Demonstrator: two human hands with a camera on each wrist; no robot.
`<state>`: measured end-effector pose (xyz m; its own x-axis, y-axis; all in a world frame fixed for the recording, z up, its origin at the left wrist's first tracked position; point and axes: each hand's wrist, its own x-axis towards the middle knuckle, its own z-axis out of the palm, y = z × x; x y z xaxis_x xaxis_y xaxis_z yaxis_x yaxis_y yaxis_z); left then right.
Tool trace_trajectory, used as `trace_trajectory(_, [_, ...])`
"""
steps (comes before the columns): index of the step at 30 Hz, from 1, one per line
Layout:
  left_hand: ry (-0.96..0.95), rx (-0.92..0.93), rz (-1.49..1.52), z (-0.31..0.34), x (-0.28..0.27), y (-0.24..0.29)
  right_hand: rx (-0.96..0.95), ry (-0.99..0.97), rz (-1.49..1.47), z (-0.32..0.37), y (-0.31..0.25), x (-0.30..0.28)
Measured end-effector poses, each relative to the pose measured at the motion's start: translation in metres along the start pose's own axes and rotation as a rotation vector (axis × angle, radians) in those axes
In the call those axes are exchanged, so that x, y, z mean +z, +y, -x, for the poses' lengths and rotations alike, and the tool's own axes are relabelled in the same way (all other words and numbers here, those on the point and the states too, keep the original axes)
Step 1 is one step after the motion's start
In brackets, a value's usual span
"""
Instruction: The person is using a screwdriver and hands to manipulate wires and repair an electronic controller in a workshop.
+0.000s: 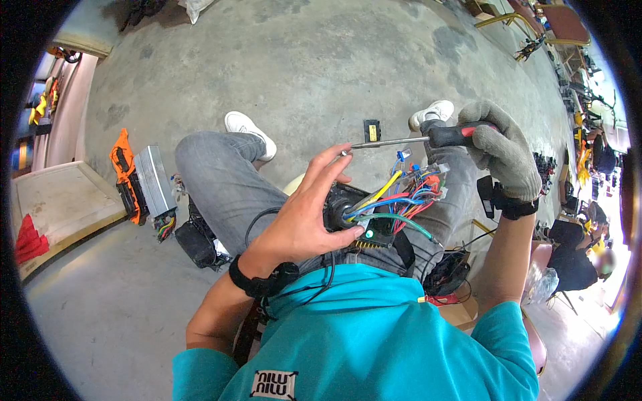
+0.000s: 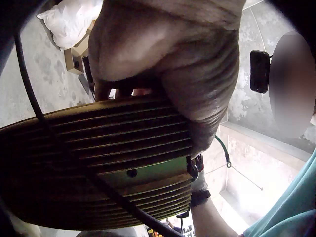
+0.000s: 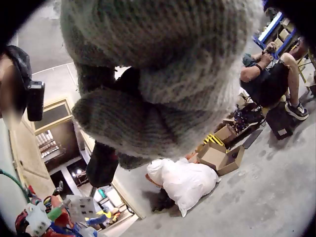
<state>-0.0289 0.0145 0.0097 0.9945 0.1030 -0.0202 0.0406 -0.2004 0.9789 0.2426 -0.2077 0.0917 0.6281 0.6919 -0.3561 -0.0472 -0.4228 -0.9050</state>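
My bare left hand (image 1: 302,215) grips a finned motor controller (image 2: 98,140) above my lap, its thumb at one corner. A bundle of coloured wires (image 1: 396,198) with connectors fans out from the controller to the right. In my right hand (image 1: 509,148), which wears a grey knitted glove, I hold a screwdriver (image 1: 449,136) with a black and red handle. Its shaft points left, and the tip reaches the fingertips of my left hand. A green wire with a ring terminal (image 2: 228,164) sticks out past the controller. The glove hides part of the handle in the right wrist view.
A small black box with a yellow label (image 1: 372,131) lies on the floor between my shoes. At left are a silver finned box (image 1: 153,180), an orange and black part (image 1: 123,167) and a low board with red cloth (image 1: 30,239). Another person (image 3: 269,79) sits nearby.
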Motion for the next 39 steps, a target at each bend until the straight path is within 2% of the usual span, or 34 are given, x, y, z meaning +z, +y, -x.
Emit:
trace_trajectory(3, [0.005, 0.038, -0.025, 0.000, 0.000, -0.002, -0.002, -0.008, 0.112, 0.004, -0.014, 0.004])
trace_trajectory(19, [-0.002, 0.033, -0.010, 0.000, 0.001, 0.000, 0.009, 0.022, 0.208, 0.011, -0.037, 0.012])
trace_trajectory(21, [-0.010, 0.030, -0.020, -0.001, 0.000, 0.001, -0.191, -0.049, 0.297, 0.012, -0.037, 0.009])
trace_trajectory(25, [-0.022, 0.043, -0.084, -0.001, -0.001, 0.004, -0.179, -0.079, 0.181, 0.014, -0.043, 0.009])
trace_trajectory(28, [-0.016, 0.055, -0.066, -0.001, 0.001, 0.001, -0.175, -0.050, 0.171, 0.016, -0.050, 0.011])
trace_trajectory(30, [-0.012, 0.081, -0.058, -0.002, 0.001, -0.001, -0.265, -0.031, 0.378, 0.017, -0.060, 0.017])
trace_trajectory(31, [-0.012, 0.081, -0.058, -0.002, 0.001, 0.000, -0.265, -0.031, 0.379, 0.018, -0.064, 0.020])
trace_trajectory(33, [-0.015, 0.067, -0.063, -0.002, 0.000, 0.001, -0.091, 0.047, 0.337, 0.022, -0.069, 0.028])
trace_trajectory(37, [-0.018, 0.082, -0.068, -0.002, 0.000, -0.002, -0.098, 0.051, 0.321, 0.025, -0.068, 0.034])
trace_trajectory(39, [-0.025, 0.064, -0.046, -0.002, 0.000, -0.002, -0.151, 0.129, 0.299, 0.025, -0.064, 0.038])
